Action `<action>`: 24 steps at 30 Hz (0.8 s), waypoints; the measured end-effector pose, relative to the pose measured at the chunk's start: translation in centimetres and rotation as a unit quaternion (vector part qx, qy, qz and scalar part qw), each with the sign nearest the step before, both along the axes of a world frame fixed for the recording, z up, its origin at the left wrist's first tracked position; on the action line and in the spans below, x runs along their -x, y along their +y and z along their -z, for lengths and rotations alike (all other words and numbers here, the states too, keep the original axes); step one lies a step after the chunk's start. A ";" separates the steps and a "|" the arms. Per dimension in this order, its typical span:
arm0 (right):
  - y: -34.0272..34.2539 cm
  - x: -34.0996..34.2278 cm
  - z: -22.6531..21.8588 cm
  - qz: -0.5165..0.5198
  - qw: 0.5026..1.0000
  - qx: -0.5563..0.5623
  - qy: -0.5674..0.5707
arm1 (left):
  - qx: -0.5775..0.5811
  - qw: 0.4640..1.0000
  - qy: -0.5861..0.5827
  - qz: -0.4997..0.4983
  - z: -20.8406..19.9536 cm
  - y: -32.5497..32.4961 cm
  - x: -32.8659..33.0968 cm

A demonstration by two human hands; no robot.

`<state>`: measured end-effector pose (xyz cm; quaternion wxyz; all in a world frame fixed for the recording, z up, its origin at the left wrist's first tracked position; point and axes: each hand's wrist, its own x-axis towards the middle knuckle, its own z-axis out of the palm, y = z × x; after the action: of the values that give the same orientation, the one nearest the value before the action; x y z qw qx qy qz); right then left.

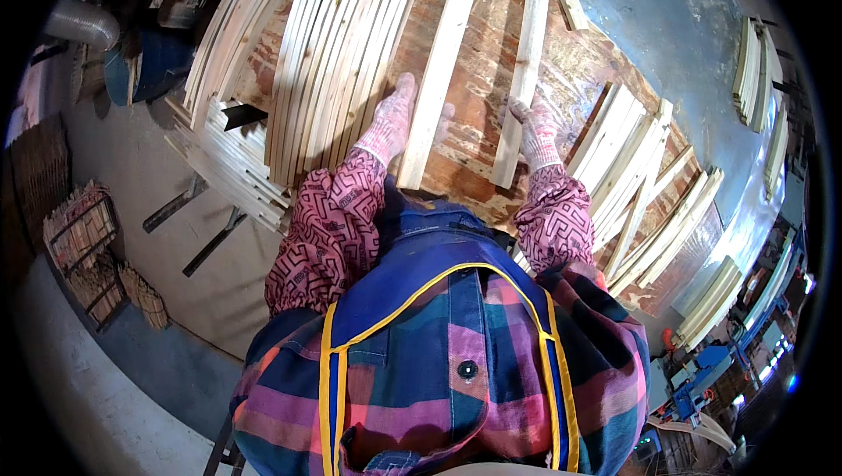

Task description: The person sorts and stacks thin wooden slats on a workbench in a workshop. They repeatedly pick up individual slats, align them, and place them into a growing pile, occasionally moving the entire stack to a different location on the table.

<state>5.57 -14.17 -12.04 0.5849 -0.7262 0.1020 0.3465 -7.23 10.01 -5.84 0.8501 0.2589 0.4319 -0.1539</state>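
At the worn brown desk [478,90], two long pale wooden slats [444,64], apparently spaced one per hand: right hand [538,132] gripping the right one, left hand [391,121] grip unclear.

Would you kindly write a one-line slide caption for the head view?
Left hand at one pale wooden slat, right hand at another, between rows of slats on a worn tabletop.

- Left hand [392,121], gloved: forward of blue apron [421,255], left side; one digit extended forward, grip unclear.
- Right hand [538,131], gloved: forward of apron, right side; one digit angled inward, grip unclear.
- Left forearm [329,217], right forearm [558,213]: pink-sleeved, flanking apron, directed forward.
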 end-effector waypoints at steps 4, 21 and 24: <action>4.2 1.2 -3.1 -0.054 0.998 0.021 0.012 | -0.072 0.997 -0.029 0.024 -1.0 0.9 -0.1; 9.1 2.2 -6.0 -0.346 0.825 0.426 -0.135 | -0.739 0.542 0.250 0.311 -3.5 12.4 11.0; 9.4 1.3 -6.7 -0.271 0.934 0.231 -0.020 | -0.822 0.498 0.135 0.240 -7.2 9.5 7.1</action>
<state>4.30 -4.79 -5.37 0.2870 -0.8483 -0.0331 0.4438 -14.30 19.49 1.41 0.1153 0.9110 0.3940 0.0397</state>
